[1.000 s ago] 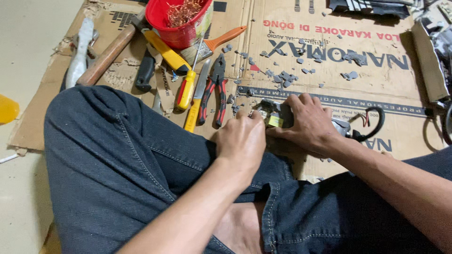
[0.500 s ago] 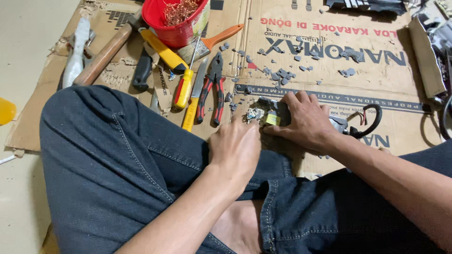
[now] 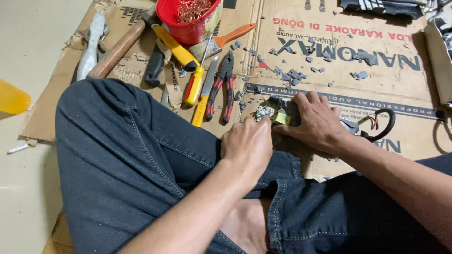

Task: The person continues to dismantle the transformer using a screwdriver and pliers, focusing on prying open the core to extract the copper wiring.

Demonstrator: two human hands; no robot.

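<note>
I see both hands on a small metal part (image 3: 269, 113) between them: right hand (image 3: 316, 123) clamps its far side, left hand (image 3: 248, 143) fisted just beneath.

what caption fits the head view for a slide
Seated on cardboard, a person's left hand and right hand work a small metal part, beside pliers and a red tub.
</note>
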